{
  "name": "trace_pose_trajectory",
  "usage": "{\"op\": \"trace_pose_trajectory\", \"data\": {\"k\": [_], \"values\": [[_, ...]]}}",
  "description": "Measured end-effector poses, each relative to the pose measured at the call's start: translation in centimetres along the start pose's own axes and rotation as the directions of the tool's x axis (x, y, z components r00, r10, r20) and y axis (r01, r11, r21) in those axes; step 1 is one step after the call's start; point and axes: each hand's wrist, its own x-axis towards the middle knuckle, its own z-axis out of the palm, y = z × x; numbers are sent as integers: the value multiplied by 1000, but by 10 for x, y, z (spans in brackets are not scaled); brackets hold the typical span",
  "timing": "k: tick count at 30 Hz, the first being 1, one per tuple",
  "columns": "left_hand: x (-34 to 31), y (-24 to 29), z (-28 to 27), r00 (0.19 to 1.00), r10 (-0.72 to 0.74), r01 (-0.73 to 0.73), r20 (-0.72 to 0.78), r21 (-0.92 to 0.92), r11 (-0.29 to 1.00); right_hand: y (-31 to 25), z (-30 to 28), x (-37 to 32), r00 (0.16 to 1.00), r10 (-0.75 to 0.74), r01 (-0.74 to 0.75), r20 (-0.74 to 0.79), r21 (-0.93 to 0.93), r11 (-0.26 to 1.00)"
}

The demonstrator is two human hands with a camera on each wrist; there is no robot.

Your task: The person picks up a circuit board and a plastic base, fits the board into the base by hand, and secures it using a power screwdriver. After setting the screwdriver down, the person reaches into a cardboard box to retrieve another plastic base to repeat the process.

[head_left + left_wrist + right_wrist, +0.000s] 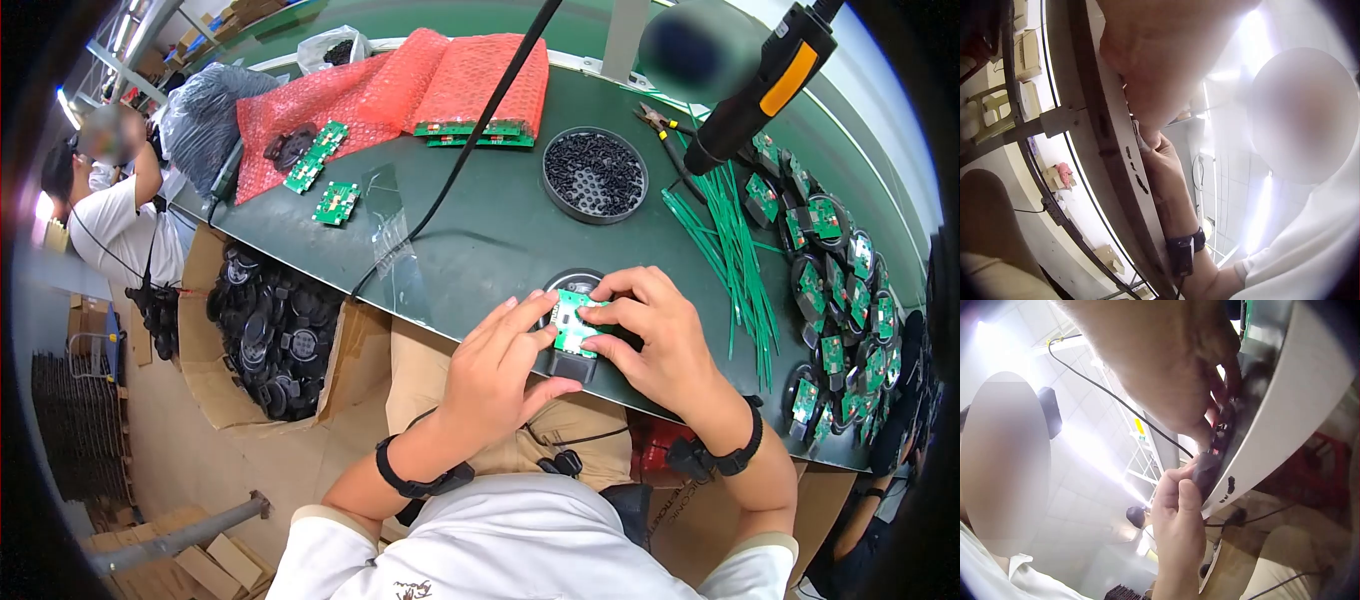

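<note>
In the head view, a green circuit board [572, 325] sits on a black housing [572, 368] at the green table's [480, 200] near edge, long axis pointing away from the person, round end farther. The right hand [665, 345] pinches the board. The left wrist view shows bright ceiling lights [1260, 206]. In the right wrist view, the left hand [1179, 531] grips the housing.

Green circuit board [570, 325], partly hidden, over black round-headed housing [572, 368]; both at near edge of green table [505, 205].
</note>
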Motion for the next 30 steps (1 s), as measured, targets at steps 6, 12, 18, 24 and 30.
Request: {"op": "trace_pose_trajectory", "data": {"k": [6,12,18,24,30], "values": [[1,0,0,1000,-8,8,1,7,1000,-2,-3,2,1000,-3,3,9,-11,1000],[2,-1,-3,1000,19,-19,13,20,1000,-4,-5,3,999,10,-9,31,-13,1000],[3,-1,-5,1000,19,-20,17,15,1000,-3,-5,3,1000,4,-4,21,-24,1000],[4,1,-7,999,21,-22,32,28,999,-2,-5,3,999,-36,36,0,-27,999],[4,6,-6,999,-13,12,35,32,999,1,-5,2,999,-51,51,4,-12,999]]}}
